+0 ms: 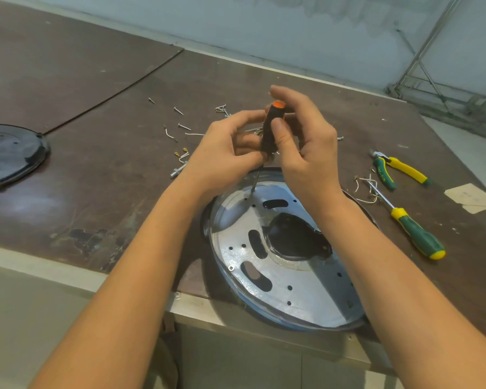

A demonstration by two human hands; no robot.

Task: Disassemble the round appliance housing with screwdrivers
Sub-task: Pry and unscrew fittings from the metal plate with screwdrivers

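I hold the black screwdriver (269, 130) with both hands, nearly upright above the far edge of the round housing (281, 265). My left hand (230, 148) grips the lower part of the handle with curled fingers. My right hand (306, 141) holds the upper part: the thumb lies on the handle and the other fingers bend over its orange end. The metal tip touches the shiny plate of the housing near a small hole.

The housing lies flat on the brown table (118, 169), at the near edge, between my forearms. To the right lie a green and yellow screwdriver (417, 235) and pliers (390, 171), close to some bits of wire (369, 189). Behind my hands are loose screws (180, 119). A dark round cover (9, 155) lies far to the left.
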